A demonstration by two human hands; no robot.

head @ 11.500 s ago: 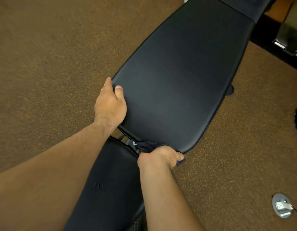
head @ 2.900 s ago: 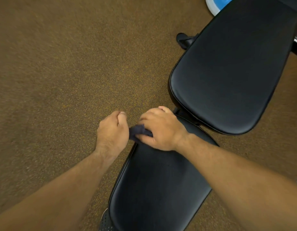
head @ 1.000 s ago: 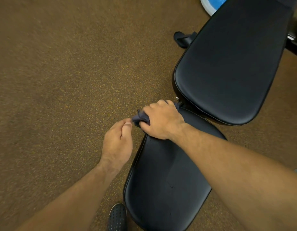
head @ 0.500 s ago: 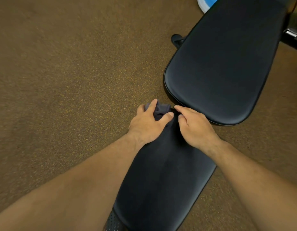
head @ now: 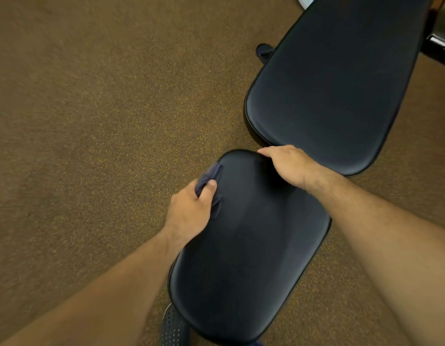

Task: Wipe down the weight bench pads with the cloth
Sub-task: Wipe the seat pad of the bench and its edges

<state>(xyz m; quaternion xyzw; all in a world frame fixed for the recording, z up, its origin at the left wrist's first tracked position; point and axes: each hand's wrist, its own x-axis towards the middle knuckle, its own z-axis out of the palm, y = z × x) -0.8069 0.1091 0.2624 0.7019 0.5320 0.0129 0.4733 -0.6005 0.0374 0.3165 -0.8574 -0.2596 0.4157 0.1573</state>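
On the left edge of the seat pad: the left hand (head: 191,211) keeps the dark cloth (head: 208,176) bunched, with the thumb on top and the fingers (head: 208,192) clenched around it.
Reason for this hold: bunched cloth gives a firm wad to press on the pad's rounded side, so this edge seems to be the part now wiped.
Right hand (head: 290,166): it holds nothing and lies flat on the far end of the seat pad (head: 244,260), fingers curled over the rim, probably to steady the body or the pad.
Cloth direction: its long axis runs along the pad edge, the free end pointing away from the person.
Seat pad axis: from the person toward the back pad (head: 328,88), which lies just beyond a narrow gap.
Floor (head: 104,116): brown carpet around the bench.
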